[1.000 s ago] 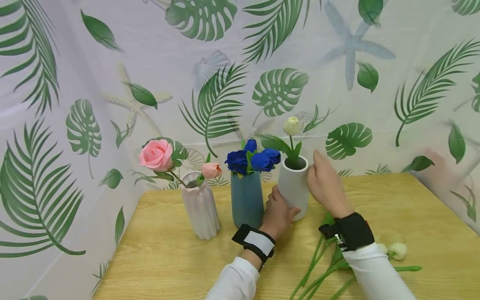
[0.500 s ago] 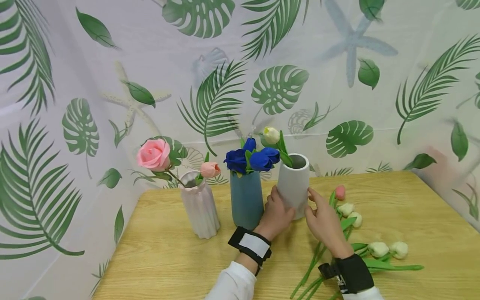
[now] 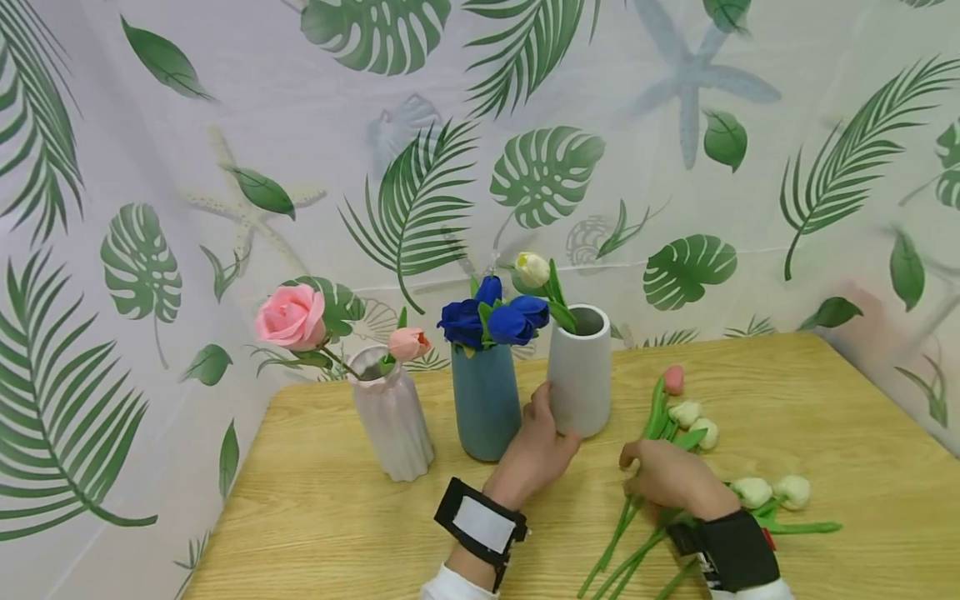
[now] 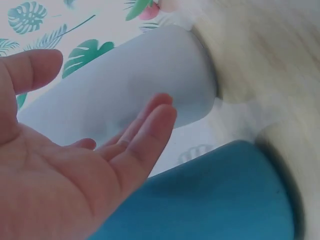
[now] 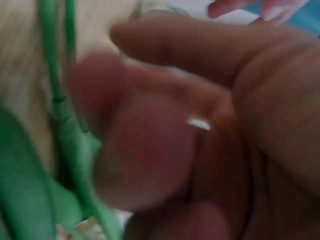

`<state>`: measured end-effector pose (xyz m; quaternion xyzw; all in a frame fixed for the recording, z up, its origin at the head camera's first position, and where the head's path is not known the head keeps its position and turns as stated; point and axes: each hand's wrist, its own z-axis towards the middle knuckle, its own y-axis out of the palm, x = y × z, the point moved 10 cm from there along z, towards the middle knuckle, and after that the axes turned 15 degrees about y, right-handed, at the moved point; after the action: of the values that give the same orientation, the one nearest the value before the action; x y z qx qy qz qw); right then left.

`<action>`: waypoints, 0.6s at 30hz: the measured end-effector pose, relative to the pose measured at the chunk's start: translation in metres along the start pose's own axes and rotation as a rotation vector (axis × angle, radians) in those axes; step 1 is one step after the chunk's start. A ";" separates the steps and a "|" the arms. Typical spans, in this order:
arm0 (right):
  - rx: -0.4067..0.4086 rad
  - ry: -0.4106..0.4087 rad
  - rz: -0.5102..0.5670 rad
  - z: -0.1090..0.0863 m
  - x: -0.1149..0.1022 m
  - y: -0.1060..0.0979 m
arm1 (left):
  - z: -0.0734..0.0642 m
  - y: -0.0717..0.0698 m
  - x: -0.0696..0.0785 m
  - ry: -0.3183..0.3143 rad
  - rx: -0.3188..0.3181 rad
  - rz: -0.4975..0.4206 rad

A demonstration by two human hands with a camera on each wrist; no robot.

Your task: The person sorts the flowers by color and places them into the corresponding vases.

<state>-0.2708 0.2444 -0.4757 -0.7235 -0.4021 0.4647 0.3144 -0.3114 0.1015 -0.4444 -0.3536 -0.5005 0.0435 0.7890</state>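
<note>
My left hand (image 3: 534, 450) is at the lower left side of the white vase (image 3: 581, 379), thumb spread and fingers extended in the left wrist view. Whether it touches the vase is hard to tell. One white tulip (image 3: 533, 270) leans left out of that vase. My right hand (image 3: 675, 479) hovers over loose tulip stems (image 3: 618, 533), with thumb and bent fingers apart. The right wrist view shows green stems (image 5: 70, 135) beside its blurred fingertips, none between them. A pink tulip (image 3: 673, 380) and several white tulips (image 3: 752, 492) lie about that hand.
Left of the white vase stands a teal vase (image 3: 486, 408) holding blue flowers (image 3: 513, 323). Farther left is a ribbed pale vase (image 3: 393, 425) with a pink rose (image 3: 291, 317) and a pink tulip (image 3: 408, 343). A leaf-print cloth (image 3: 465, 192) hangs behind the wooden table (image 3: 330, 517).
My right hand let go of the white tulip in the white vase, which tipped left. It then moved down and right to the loose stems. My left hand stayed near the vase.
</note>
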 end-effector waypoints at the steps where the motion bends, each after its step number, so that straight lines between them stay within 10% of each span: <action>1: -0.038 0.008 0.009 0.001 0.002 0.005 | -0.001 -0.002 0.003 0.010 -0.005 -0.002; 18: -0.251 -0.234 0.131 -0.006 -0.008 0.030 | -0.012 -0.010 0.007 0.066 -0.053 -0.020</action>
<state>-0.2588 0.2227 -0.4949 -0.7228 -0.4427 0.5113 0.1418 -0.3007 0.0908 -0.4363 -0.3707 -0.4789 0.0105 0.7957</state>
